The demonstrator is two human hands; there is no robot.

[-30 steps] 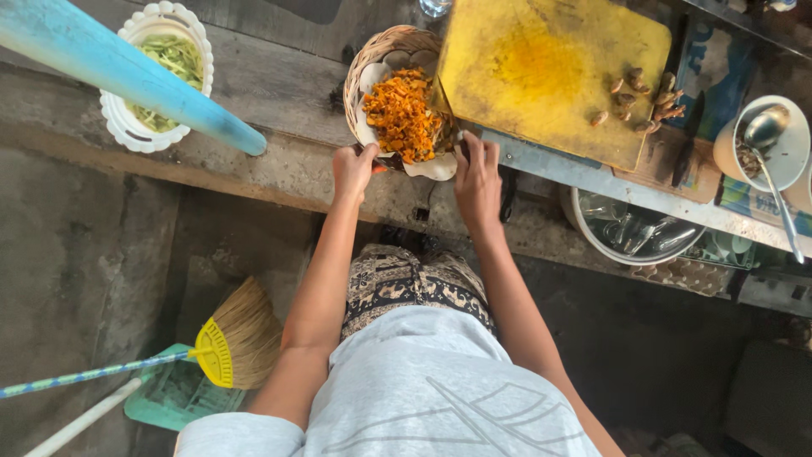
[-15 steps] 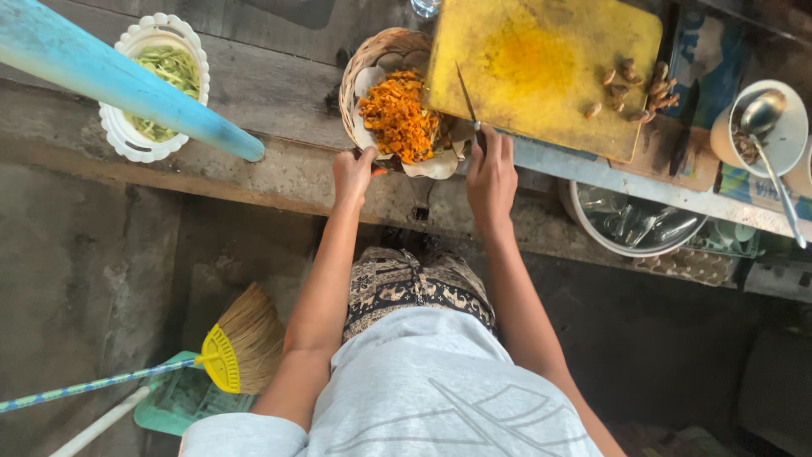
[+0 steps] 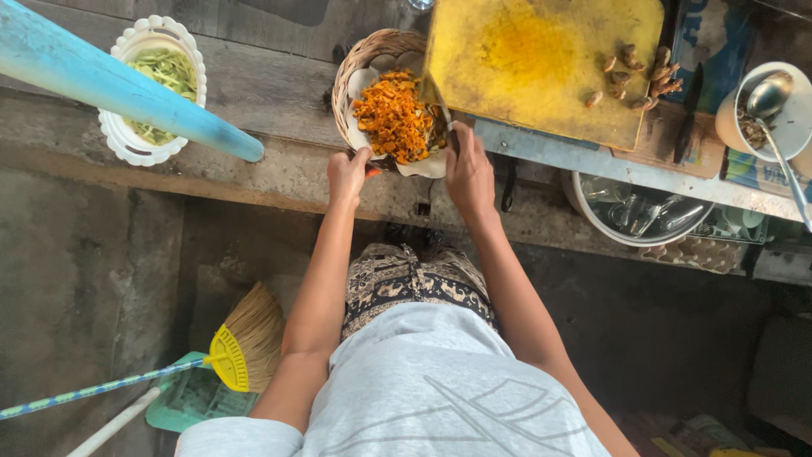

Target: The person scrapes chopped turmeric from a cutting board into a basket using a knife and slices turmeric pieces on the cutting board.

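Fingers of left hand curled shut on near rim of woven basket, at worktop edge, right of white dish of green shreds. Basket heaped with chopped orange pieces. Right hand closed around knife, blade over the basket beside yellow cutting board. Looks like the scrape-into-basket step, board mostly bare. Brown roots unpeeled at far right corner. Further scraping calls for a steady basket, blade angled away from left fingers.
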